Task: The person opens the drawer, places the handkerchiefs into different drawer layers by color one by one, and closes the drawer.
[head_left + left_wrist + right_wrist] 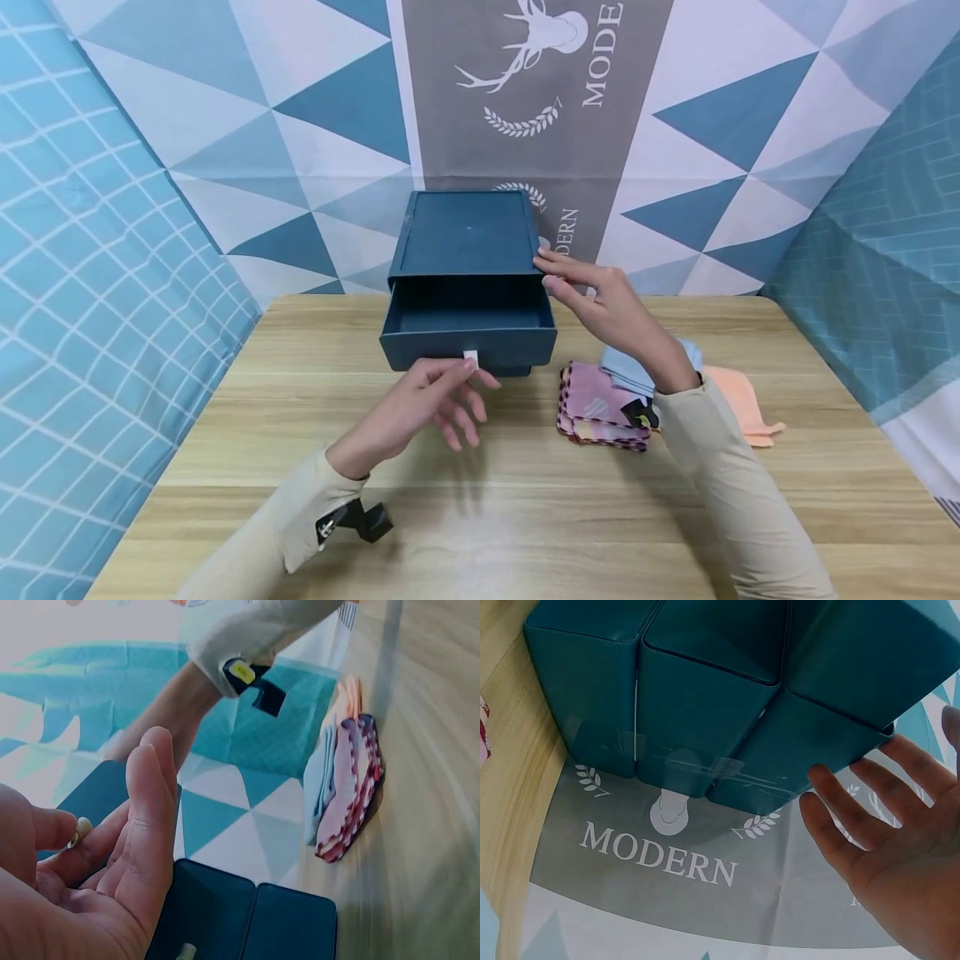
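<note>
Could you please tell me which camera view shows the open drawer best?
The head view, where the open drawer shows front and interior. Left wrist: part, behind the left fingers; right wrist: outside only.

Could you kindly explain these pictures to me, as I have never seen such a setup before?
There is no machine here: each grip is simply a person's bare hand. The widest picture is taken from the head, looking forward and down; the other two are taken from the left and right wrists. On the table stands a dark blue box with its top drawer pulled out, and to the right lie pink, light blue and orange cloths. The left grip pinches the drawer's white tab. The right grip holds nothing; its fingertips are at the box's right side.
</note>
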{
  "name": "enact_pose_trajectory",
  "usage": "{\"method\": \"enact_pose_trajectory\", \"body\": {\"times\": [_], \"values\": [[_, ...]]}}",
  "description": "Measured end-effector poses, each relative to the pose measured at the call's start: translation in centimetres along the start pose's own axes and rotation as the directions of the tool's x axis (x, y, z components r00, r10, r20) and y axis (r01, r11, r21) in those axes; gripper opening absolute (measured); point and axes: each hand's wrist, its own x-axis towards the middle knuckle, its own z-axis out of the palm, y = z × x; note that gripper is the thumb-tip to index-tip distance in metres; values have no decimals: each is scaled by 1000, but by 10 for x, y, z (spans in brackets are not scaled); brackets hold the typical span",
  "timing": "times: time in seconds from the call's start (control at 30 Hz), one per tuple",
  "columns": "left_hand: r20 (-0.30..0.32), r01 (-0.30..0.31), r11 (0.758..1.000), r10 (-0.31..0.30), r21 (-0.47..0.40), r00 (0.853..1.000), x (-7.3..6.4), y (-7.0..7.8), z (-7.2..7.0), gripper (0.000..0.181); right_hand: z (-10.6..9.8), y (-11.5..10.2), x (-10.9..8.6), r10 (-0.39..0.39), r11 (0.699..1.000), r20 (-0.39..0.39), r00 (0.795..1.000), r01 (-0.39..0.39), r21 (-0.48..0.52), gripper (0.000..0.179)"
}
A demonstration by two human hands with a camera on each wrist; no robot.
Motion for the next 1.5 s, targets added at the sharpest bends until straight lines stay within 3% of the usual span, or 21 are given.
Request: {"method": "enact_pose_trajectory", "body": {"times": [0.4,0.9,1.13,1.33,1.5], "values": [[25,-3,999,2,35,1000,-19,3,16,44,-2,-1,0,-5,1000,-3,1000,5,-3,40],[14,2,998,-1,-65,1000,-18,2,28,47,-5,-2,-5,4,996,7,1000,-4,-89,43],[3,-14,998,14,-60,1000,-22,3,26,46,-2,-16,-18,65,968,107,992,-37,-249,55],[5,2,999,-2,-49,1000,-26,9,25,46,-10,-18,-37,164,949,78,983,-136,-286,54],[8,6,999,-6,-34,1000,-26,10,23,47,-24,-3,-52,250,922,29,968,-229,-311,56]]}}
